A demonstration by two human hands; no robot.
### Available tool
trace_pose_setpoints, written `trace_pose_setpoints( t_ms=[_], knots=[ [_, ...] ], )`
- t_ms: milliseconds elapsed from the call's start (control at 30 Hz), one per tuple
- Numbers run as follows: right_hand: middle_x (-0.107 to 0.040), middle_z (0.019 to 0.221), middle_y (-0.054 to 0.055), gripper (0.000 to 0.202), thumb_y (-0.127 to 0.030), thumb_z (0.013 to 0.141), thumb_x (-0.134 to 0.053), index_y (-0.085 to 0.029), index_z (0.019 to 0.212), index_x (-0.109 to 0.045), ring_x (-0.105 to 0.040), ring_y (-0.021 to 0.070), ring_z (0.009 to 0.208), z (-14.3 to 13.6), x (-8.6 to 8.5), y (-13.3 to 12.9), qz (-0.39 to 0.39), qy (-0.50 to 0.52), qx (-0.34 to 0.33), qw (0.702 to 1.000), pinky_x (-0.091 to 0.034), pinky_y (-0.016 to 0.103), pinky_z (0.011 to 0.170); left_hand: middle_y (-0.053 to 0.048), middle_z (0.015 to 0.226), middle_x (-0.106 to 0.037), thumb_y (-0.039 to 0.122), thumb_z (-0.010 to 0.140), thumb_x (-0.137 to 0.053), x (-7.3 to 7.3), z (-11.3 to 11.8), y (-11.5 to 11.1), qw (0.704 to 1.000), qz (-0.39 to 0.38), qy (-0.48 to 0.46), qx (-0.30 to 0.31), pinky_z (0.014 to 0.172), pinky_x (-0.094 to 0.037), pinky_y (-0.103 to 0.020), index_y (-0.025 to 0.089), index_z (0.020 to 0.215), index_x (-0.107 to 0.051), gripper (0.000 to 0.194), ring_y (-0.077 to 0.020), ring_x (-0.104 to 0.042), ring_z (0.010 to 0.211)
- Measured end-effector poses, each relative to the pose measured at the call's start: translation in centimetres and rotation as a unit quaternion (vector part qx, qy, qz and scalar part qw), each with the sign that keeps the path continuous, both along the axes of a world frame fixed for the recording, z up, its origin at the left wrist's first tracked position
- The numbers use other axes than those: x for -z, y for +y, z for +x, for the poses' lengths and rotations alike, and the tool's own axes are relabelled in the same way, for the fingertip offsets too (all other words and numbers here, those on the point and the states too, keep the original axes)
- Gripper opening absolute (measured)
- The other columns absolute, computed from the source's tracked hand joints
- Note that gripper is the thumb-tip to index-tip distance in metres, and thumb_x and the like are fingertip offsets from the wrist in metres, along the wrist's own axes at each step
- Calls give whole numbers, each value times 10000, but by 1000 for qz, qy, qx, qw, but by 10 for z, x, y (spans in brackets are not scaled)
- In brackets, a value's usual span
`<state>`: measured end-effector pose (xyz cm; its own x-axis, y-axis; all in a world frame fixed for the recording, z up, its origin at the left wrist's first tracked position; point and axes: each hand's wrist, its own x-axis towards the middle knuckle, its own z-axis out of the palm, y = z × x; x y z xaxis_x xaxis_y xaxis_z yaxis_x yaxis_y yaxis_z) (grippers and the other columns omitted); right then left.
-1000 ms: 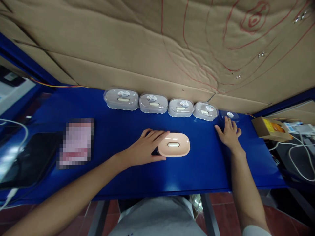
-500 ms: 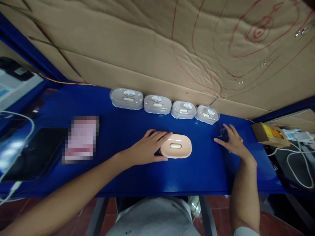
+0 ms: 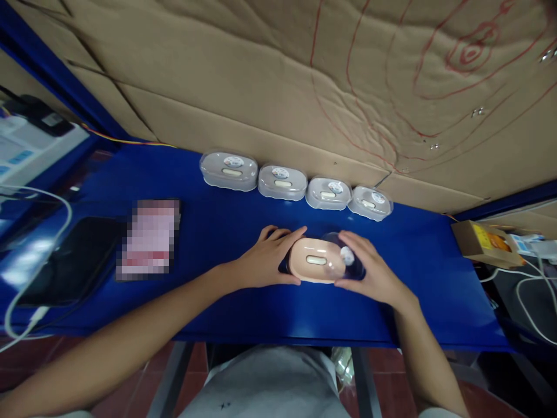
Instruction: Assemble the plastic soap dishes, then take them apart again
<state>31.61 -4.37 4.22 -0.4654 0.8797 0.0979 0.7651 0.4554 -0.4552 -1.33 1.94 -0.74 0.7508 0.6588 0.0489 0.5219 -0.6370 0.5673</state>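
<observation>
The right hand (image 3: 378,273) grips a clear plastic cover (image 3: 358,268), thumb on the near side and fingers curled over the far one, bringing it from well off to the right half a second ago to the right end of a peach box (image 3: 317,260). The cover, a round label on its top, now overlaps that end without sitting over the whole box, so the two parts meet only in part; whether they touch cannot be told.

The left hand (image 3: 266,262), in the same place as before, clasps the box's opposite end, thumb along the near edge and fingers on the far one. Both forearms angle inward from the lower corners, the palms facing each other across the box, which lies flat near the middle of a blue table (image 3: 270,313).

To the left lies a phone (image 3: 150,239), its screen pixelated. Farther back, four grey boxes (image 3: 284,184) under clear covers line up before a cardboard wall (image 3: 217,87) marked with red lines.
</observation>
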Motion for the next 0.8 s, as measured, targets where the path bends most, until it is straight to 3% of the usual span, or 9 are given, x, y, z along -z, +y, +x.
trace_pose_setpoints(
  t_ms=[100, 367, 800],
  knots=[
    [-423, 1736, 146, 1018, -605, 946, -776, -390, 1753, -193, -440, 412, 1578, -24, 8, -4, 28, -26, -43, 998, -438, 648, 1229, -196, 1680, -491, 648, 792, -907, 1, 1, 1, 1000, -5, -11, -3, 1258, -184, -617, 255, 1755, -99, 1317, -452, -450, 1507],
    [-453, 1715, 167, 1040, -684, 959, -709, -373, 1769, -134, -477, 418, 1542, -37, 20, -1, 99, -43, -77, 991, -454, 634, 1192, -175, 1637, -548, 655, 777, -913, 5, 3, 1, 1000, -1, -21, -6, 1257, -193, -593, 255, 1746, -155, 1294, -432, -467, 1486],
    [-394, 1763, 128, 1034, -679, 973, -691, -397, 1770, -95, -463, 439, 1548, -46, 22, -5, 95, -78, -54, 991, -460, 656, 1193, -160, 1602, -581, 672, 781, -904, 5, 1, 1, 999, 10, -33, 2, 1255, -221, -587, 263, 1727, -286, 1201, -418, -499, 1444]
  ],
)
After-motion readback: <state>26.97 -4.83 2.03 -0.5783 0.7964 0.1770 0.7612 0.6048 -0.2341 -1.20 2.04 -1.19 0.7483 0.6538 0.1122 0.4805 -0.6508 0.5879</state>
